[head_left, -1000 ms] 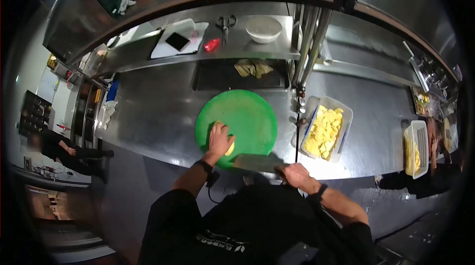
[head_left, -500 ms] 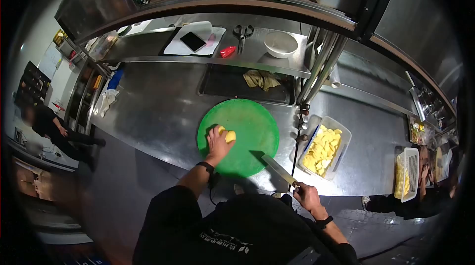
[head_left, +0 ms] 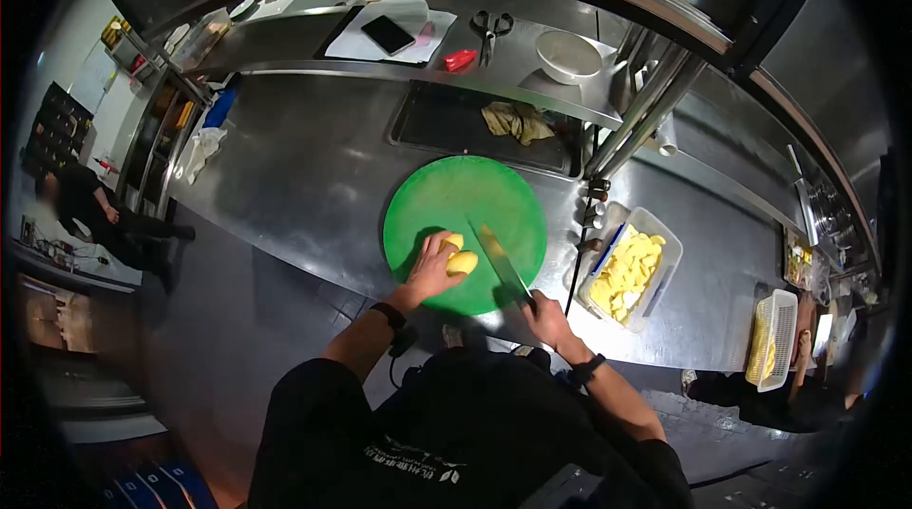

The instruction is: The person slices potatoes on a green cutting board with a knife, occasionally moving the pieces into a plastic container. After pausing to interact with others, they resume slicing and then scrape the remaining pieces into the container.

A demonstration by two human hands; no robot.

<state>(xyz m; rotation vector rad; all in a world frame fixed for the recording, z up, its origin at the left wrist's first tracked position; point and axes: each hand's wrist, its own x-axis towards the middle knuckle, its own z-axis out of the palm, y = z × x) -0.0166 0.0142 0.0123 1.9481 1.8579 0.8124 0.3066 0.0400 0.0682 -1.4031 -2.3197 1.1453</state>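
Note:
Two yellow peeled potato pieces (head_left: pixel 462 263) lie on the round green cutting board (head_left: pixel 465 191), toward its lower left. My left hand (head_left: pixel 430 269) is closed around them from the left, its fingers over their near sides. My right hand (head_left: pixel 548 319) grips the handle of a knife (head_left: pixel 503 260), whose blade points up and left over the right part of the board, apart from the potatoes. To the right of the board stands a clear plastic container (head_left: pixel 668 273) with many yellow potato slices (head_left: pixel 627 271).
Beyond the board is a dark tray (head_left: pixel 437 119) with a crumpled cloth (head_left: pixel 516 121). The shelf above holds a phone (head_left: pixel 388 35), scissors (head_left: pixel 488 37) and a white bowl (head_left: pixel 568 57). A white basket (head_left: pixel 781 338) is near a person at right; another person (head_left: pixel 95 214) is at far left.
My right hand has brought the knife up and left, over the board. The potato under my left hand now shows as two separate pieces. The view has shifted.

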